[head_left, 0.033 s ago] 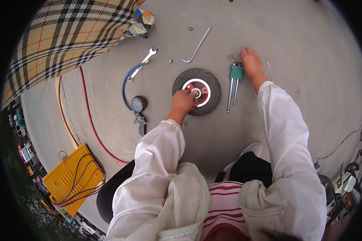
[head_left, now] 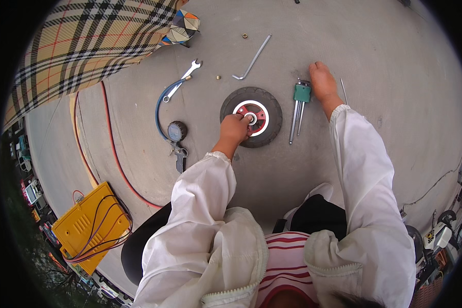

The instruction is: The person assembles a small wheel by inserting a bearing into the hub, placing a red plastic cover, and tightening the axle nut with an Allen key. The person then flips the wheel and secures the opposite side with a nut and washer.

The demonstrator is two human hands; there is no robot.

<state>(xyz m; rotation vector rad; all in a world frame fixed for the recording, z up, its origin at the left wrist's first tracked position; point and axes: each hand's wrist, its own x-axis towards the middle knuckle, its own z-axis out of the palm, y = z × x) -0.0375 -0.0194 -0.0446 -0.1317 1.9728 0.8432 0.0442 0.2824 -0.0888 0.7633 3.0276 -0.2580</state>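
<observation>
A small wheel (head_left: 273,117) with a black tyre and a red and silver rim lies flat on the concrete. My left hand (head_left: 233,129) grips its rim beside the hub, thumb on the centre. To the right, my right hand (head_left: 323,83) is closed with its fingers curled under; what they hold, if anything, is hidden. Just left of it lies a hex key set (head_left: 302,93) in a green holder, its long keys pointing toward me. A thin metal rod (head_left: 344,91) shows right of my right wrist. Beyond the wheel lies a bent L-shaped wrench (head_left: 253,58).
Left of the wheel lie a combination spanner (head_left: 182,81) and a tyre inflator gauge (head_left: 177,131) with a blue hose. Two small brass nuts (head_left: 218,77) rest farther off. A red hose (head_left: 111,134) runs toward a yellow case (head_left: 93,226). Checked cloth (head_left: 97,41) covers the far left.
</observation>
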